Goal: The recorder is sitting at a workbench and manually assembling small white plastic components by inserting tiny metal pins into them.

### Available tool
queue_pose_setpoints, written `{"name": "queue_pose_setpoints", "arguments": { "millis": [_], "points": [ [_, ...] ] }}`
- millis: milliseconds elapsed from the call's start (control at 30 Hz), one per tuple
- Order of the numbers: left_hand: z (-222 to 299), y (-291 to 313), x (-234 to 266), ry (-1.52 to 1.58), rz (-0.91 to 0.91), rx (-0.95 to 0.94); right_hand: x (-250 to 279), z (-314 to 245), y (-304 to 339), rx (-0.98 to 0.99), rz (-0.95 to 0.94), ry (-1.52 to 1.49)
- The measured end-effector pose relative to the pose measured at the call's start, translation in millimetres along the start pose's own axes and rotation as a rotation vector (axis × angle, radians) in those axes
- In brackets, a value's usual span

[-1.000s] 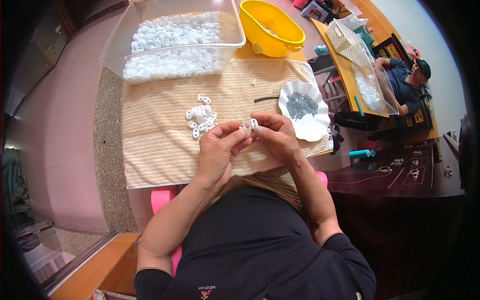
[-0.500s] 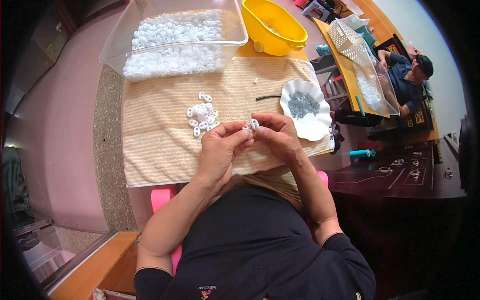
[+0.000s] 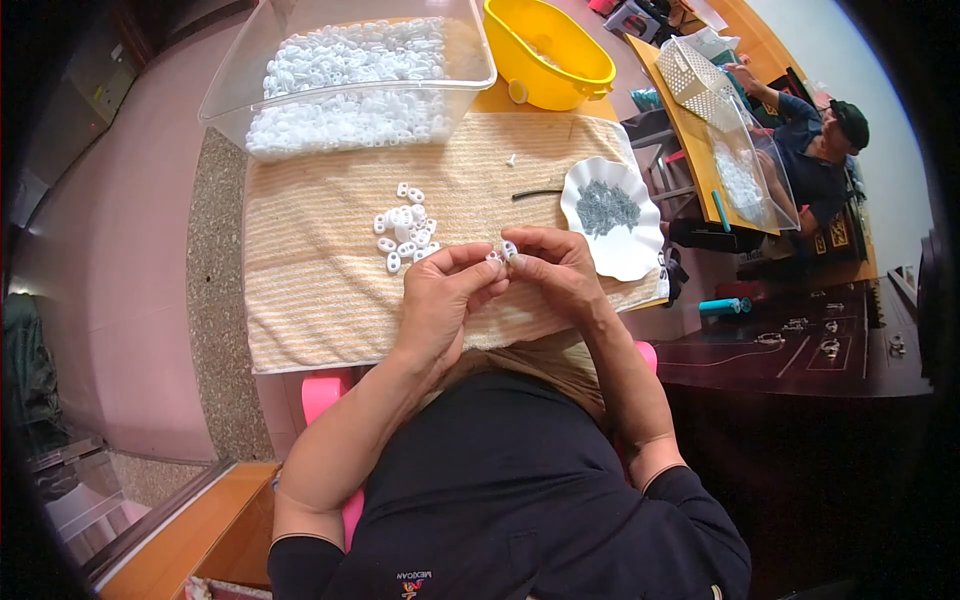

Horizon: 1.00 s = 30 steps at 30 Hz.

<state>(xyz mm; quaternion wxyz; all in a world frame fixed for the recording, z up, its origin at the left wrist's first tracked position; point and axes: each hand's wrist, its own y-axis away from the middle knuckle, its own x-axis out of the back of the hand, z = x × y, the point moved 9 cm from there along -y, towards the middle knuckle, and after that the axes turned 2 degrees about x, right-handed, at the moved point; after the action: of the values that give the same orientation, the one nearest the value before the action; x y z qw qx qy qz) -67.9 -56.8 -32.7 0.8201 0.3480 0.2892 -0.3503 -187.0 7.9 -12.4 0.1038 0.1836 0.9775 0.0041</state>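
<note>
Over the towel, my two hands meet fingertip to fingertip. A small white plastic piece (image 3: 493, 257) is pinched between the thumb and fingers of my left hand (image 3: 445, 290). In my right hand (image 3: 560, 275), thumb and forefinger grip a white two-hole plastic piece (image 3: 509, 249), which looks like a cord lock part. The two pieces are very close together; fingers hide whether they touch. Left of my hands lies a loose pile of white two-hole pieces (image 3: 405, 235). A white scalloped plate (image 3: 630, 255) to the right holds a heap of tiny grey metal parts (image 3: 607, 208), perhaps springs.
Striped towel (image 3: 300, 290) covers the table. Behind it stand a clear bin (image 3: 222, 110) full of white pieces and a yellow tub (image 3: 550, 95). A thin black rod (image 3: 537, 194) and a small white part (image 3: 512, 160) lie near the plate. Another person (image 3: 800, 150) works at a table far right.
My right hand's piece has tilted and dipped slightly towards the left hand's piece. The person at the far table has raised an arm and shifted.
</note>
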Motion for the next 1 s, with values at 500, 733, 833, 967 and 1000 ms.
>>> {"name": "queue_pose_setpoints", "arguments": {
  "millis": [500, 733, 833, 967, 1000],
  "points": [
    [-3.6, 0.2, -1.0, -0.02, -0.023, 0.017, 0.6, -2.5, 1.3, -0.013, -0.017, 0.206],
    [-4.6, 1.2, -2.0, -0.036, -0.026, 0.031, 0.3, -4.8, 0.8, 0.035, -0.025, 0.228],
    [-5.0, 1.2, -1.8, -0.04, -0.024, 0.025, 0.7, -5.4, 0.8, 0.036, -0.035, 0.227],
    [-5.0, 1.1, -2.2, -0.041, -0.027, 0.031, 0.9, 0.2, 1.8, -0.007, -0.042, 0.129],
    [-5.3, 1.0, -2.4, -0.04, -0.03, 0.035, 0.9, 0.0, 1.9, -0.007, -0.042, 0.129]
  ]
}}
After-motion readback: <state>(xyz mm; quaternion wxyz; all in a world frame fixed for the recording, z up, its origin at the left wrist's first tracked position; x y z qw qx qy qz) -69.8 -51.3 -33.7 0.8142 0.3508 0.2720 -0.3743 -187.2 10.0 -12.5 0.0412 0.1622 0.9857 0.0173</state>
